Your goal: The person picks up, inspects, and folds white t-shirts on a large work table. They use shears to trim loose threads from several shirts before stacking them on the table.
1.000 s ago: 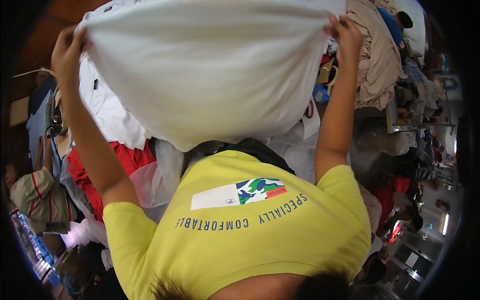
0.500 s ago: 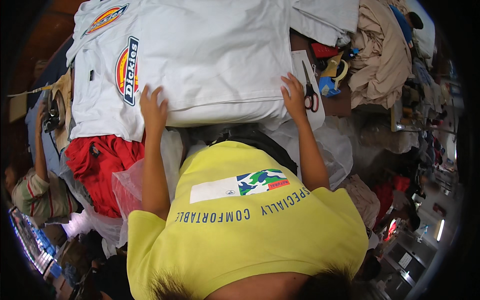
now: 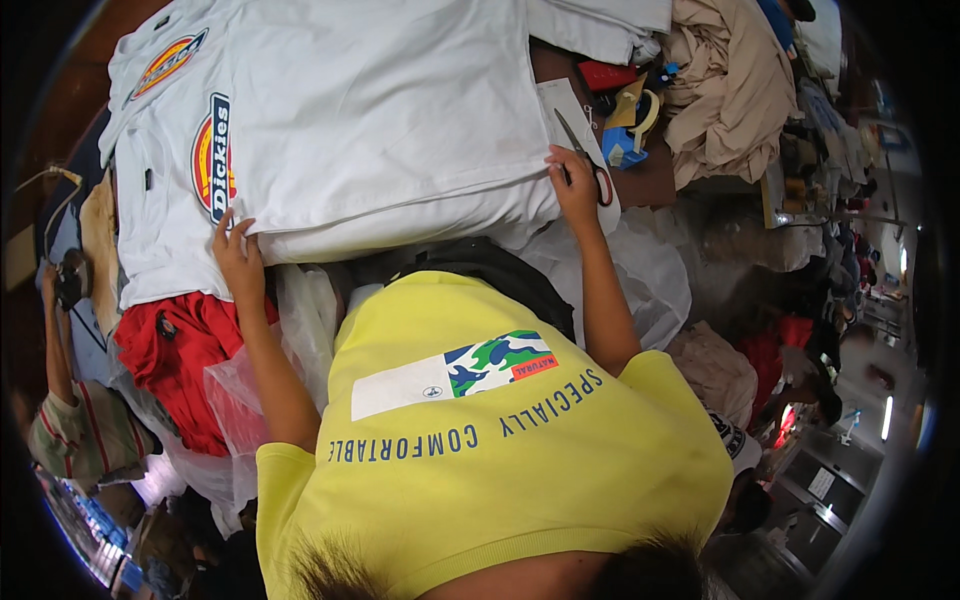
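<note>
A stack of white T-shirts (image 3: 390,130) lies on the table in front of me, with a colourful printed emblem (image 3: 212,160) on its left part. My left hand (image 3: 238,258) is at the near edge of the top shirt, just beside the emblem's lower end, its fingers apart and touching the cloth. At the right end of the same edge, my right hand (image 3: 574,188) has its fingers bent in on the shirt's corner. Its thumb side is partly hidden. Close to the right hand lie black-and-red scissors (image 3: 601,185) on a white paper sheet (image 3: 566,100).
Beyond the scissors sit a tape roll (image 3: 648,115) and a red box (image 3: 607,76). Beige cloth (image 3: 725,95) is heaped at the far right. Red garments (image 3: 185,360) in clear plastic lie at the left. Another person's arm (image 3: 57,345) holds an iron (image 3: 72,278) at the far left.
The whole view has shifted, so the stack appears farther left. My left hand has moved closer to the emblem along the near edge. My right hand's fingers have drawn in at the corner.
</note>
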Action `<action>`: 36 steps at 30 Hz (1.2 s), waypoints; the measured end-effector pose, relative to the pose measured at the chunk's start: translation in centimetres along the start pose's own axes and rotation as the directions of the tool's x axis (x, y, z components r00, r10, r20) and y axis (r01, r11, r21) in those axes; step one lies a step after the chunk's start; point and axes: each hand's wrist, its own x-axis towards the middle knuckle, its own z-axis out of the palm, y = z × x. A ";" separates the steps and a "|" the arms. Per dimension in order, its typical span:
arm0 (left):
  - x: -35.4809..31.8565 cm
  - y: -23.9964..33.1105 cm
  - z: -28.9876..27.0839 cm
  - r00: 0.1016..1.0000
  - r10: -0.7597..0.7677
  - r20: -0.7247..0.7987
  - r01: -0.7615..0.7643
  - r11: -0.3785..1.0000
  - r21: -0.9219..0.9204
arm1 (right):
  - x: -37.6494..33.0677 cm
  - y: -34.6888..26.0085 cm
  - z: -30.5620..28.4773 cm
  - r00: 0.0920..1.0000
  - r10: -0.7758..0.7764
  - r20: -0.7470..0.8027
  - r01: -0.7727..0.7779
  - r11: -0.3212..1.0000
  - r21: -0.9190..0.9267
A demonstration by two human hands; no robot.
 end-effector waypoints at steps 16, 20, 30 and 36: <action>3.3 7.7 7.4 0.955 0.271 -0.116 -0.279 0.959 -0.056 | 4.2 -5.0 5.5 0.941 -0.337 0.020 0.326 0.894 -0.307; -0.3 14.6 11.5 0.837 0.445 0.320 -0.463 0.886 -0.020 | 1.6 -7.0 9.2 0.878 -0.334 0.342 0.447 0.827 -0.341; -0.8 7.2 7.9 0.958 0.186 0.217 -0.249 0.917 0.313 | -0.6 -3.2 5.2 0.966 -0.131 0.224 0.230 0.829 -0.510; -0.8 2.8 5.4 0.993 0.063 0.097 -0.092 0.937 0.336 | -1.8 -1.4 5.0 0.984 -0.139 0.114 0.173 0.901 -0.397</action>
